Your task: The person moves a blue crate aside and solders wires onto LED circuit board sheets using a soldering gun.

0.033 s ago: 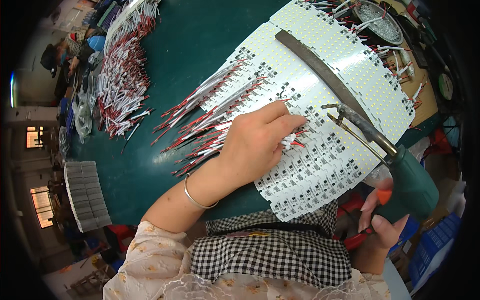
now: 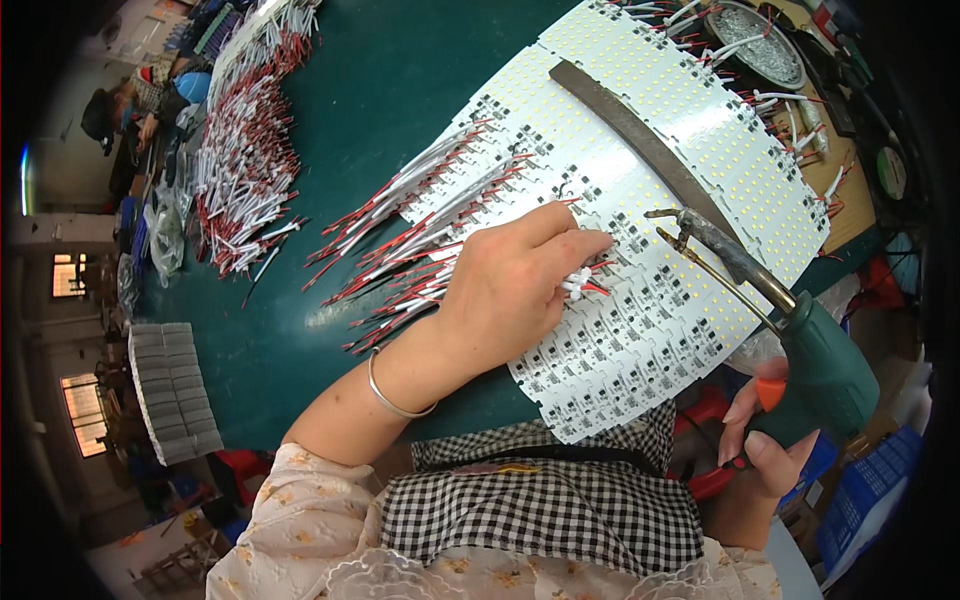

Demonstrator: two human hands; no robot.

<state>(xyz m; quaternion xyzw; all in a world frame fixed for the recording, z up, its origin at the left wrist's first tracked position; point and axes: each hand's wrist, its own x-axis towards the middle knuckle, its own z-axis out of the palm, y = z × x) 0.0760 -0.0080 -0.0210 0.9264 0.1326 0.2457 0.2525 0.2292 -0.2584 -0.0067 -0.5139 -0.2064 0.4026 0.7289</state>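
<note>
My left hand point(image 2: 510, 280) is closed over the white circuit-board sheets, pinching short red-and-white wires point(image 2: 588, 284) whose ends poke out below the index finger. My right hand point(image 2: 765, 440) grips the green soldering gun point(image 2: 825, 365), which has an orange trigger point(image 2: 769, 393). Its metal tip and thin feed tube reach left over the sheets, a little right of my left fingertips. The circuit-board sheets point(image 2: 600, 370) carry rows of black components and yellow LED squares. Rows of wires point(image 2: 430, 215) lie along their left part, red ends outward. Beneath my left palm the wires are hidden.
A dark curved metal bar point(image 2: 640, 140) lies across the sheets. At the far left of the green table point(image 2: 370, 60) is a long heap of wires point(image 2: 245, 170). A grey block stack point(image 2: 175, 390) stands near the left edge, a round dish point(image 2: 760, 50) at the far right.
My right fingers and the orange trigger have shifted very slightly; the soldering tip has barely moved. My left hand keeps its place.
</note>
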